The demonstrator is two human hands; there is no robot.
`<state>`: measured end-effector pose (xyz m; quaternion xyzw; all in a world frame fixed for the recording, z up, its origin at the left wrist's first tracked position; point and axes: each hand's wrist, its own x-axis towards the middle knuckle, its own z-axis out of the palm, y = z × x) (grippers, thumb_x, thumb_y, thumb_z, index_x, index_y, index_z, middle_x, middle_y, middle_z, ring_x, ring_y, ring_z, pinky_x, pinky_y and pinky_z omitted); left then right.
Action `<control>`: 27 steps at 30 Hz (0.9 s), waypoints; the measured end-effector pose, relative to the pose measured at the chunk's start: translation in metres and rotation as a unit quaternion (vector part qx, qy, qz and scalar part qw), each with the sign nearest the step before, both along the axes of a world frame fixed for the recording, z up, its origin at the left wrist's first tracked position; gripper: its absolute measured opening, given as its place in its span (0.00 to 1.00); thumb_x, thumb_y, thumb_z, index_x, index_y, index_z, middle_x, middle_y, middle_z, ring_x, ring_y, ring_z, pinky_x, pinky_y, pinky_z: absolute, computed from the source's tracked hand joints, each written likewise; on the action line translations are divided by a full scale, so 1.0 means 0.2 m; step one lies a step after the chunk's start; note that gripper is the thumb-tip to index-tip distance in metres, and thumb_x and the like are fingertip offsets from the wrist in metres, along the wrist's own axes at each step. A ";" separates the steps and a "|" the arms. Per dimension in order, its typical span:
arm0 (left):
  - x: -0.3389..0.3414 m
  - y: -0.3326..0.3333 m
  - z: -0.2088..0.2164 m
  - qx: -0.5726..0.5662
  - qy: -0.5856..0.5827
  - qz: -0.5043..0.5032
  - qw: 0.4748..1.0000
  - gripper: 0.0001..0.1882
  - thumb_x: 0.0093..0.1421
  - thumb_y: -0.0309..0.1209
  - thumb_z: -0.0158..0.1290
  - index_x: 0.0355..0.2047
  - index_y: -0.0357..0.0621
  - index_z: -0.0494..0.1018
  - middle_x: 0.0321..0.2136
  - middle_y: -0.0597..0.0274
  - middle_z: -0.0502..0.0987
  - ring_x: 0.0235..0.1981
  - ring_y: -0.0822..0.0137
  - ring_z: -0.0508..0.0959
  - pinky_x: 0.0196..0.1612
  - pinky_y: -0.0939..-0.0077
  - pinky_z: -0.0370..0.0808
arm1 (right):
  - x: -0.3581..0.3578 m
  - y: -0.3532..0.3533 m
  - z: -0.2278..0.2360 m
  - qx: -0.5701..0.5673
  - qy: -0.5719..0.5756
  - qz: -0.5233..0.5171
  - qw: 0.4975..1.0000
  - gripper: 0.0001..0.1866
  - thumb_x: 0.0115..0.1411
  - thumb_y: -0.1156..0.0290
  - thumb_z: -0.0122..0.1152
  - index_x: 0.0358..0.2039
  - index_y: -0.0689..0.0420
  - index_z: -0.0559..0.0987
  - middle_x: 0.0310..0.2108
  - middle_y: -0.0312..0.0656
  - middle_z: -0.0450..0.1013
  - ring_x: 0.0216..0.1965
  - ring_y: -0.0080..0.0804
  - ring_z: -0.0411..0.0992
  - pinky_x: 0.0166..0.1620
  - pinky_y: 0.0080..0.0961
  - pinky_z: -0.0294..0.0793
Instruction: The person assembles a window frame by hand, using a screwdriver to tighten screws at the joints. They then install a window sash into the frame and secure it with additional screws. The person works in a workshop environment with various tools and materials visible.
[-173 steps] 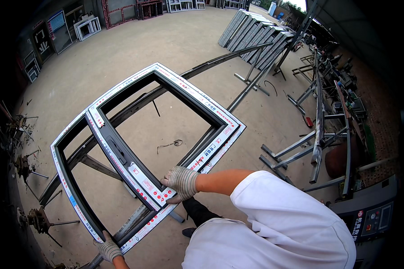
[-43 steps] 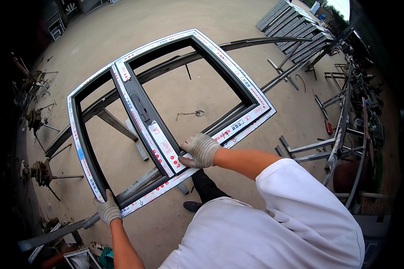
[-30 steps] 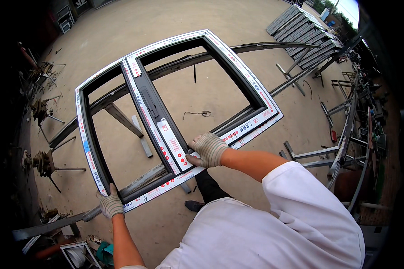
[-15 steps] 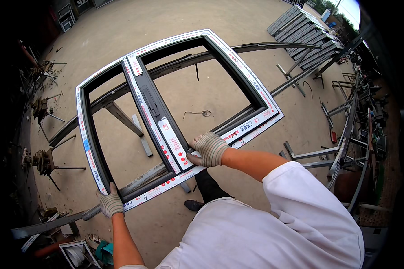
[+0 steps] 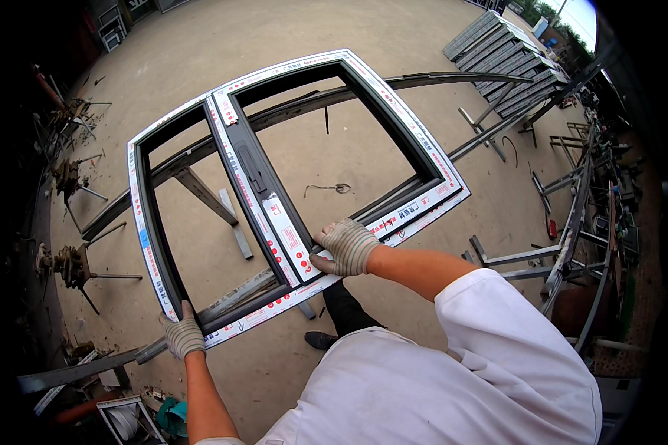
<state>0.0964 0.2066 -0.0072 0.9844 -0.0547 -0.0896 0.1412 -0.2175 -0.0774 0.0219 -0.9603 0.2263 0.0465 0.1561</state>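
A dark window frame, its faces covered in white printed protective film, lies across metal support rails. A center bar splits it into a narrow left opening and a wider right one. At the near left corner, my gloved left hand is closed around the edge, thumb on top. My right hand, in a striped knit glove, grips the near edge where the center bar meets it; its fingers reach over the inner side. A dark latch-like strip is set in the center bar.
Stacked wrapped profiles stand at the far right. Metal stands line the right side, and rusty stands the left. A cord loop lies on the floor below the window frame. A teal item sits lower left.
Almost nothing differs. The view has shifted very slightly; both hands keep the same hold on the window frame.
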 end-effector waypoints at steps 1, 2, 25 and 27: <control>-0.01 -0.01 0.01 0.000 0.003 0.000 1.000 0.44 0.59 0.61 0.59 0.65 0.43 0.65 0.53 0.44 0.80 0.54 0.43 0.80 0.56 0.51 0.75 | -0.01 0.00 -0.02 -0.002 -0.007 0.001 1.000 0.28 0.64 0.45 0.54 0.34 0.63 0.81 0.31 0.56 0.79 0.37 0.54 0.79 0.45 0.47 0.78; -0.01 -0.01 0.01 0.001 0.001 -0.001 1.000 0.44 0.59 0.60 0.59 0.65 0.43 0.66 0.53 0.44 0.80 0.54 0.43 0.80 0.56 0.51 0.75 | -0.01 0.00 -0.02 -0.004 -0.015 0.002 1.000 0.28 0.64 0.45 0.54 0.34 0.63 0.81 0.31 0.56 0.79 0.37 0.54 0.79 0.46 0.47 0.78; 0.01 0.04 -0.02 -0.043 -0.016 -0.011 0.999 0.35 0.59 0.55 0.61 0.58 0.44 0.69 0.45 0.44 0.83 0.47 0.44 0.83 0.51 0.51 0.78 | 0.02 0.01 0.01 0.001 0.015 0.005 1.000 0.28 0.64 0.46 0.53 0.36 0.63 0.81 0.31 0.56 0.79 0.36 0.55 0.79 0.46 0.47 0.78; 0.00 0.02 -0.01 -0.048 -0.012 -0.016 0.999 0.35 0.59 0.55 0.61 0.57 0.44 0.69 0.45 0.44 0.83 0.46 0.44 0.83 0.51 0.52 0.78 | 0.01 0.01 0.01 0.001 0.016 0.002 1.000 0.28 0.64 0.46 0.53 0.36 0.63 0.81 0.31 0.56 0.79 0.36 0.55 0.79 0.46 0.47 0.78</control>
